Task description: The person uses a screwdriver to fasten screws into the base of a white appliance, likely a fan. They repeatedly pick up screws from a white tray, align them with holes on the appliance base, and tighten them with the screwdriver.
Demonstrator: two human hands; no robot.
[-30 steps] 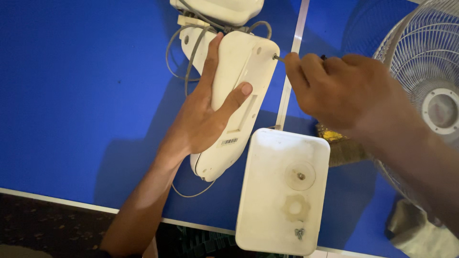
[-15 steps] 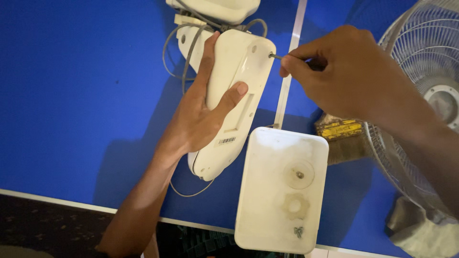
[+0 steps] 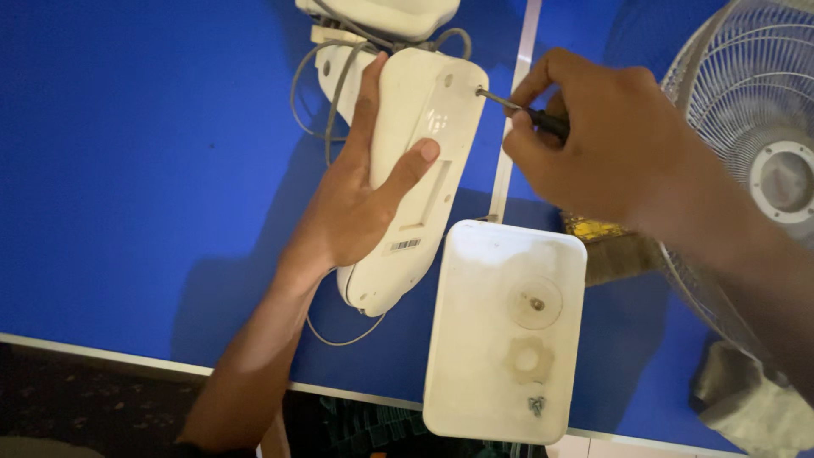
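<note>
Risen right hand [image 3: 610, 144] screwdrives housing [image 3: 415, 170] under left hand [image 3: 356, 203].

Left of the left hand [image 3: 356, 203], the blue table [image 3: 127, 170] lies open; grey cable [image 3: 318, 93] loops just beyond its fingers; white base plate [image 3: 504, 331] and fan grille [image 3: 746, 153] hem the right hand [image 3: 602, 140]

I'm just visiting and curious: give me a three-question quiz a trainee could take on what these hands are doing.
1. True or false: the left hand lies flat on the white plastic housing.
2. What does the right hand hold? A) a screwdriver B) a hammer C) a cloth
3. Which white part lies nearest the table's front edge, with small loose pieces on it?

Key
1. True.
2. A; its tip meets the housing's upper right corner.
3. The rectangular white base plate, beside the fan grille on the blue table.
</note>
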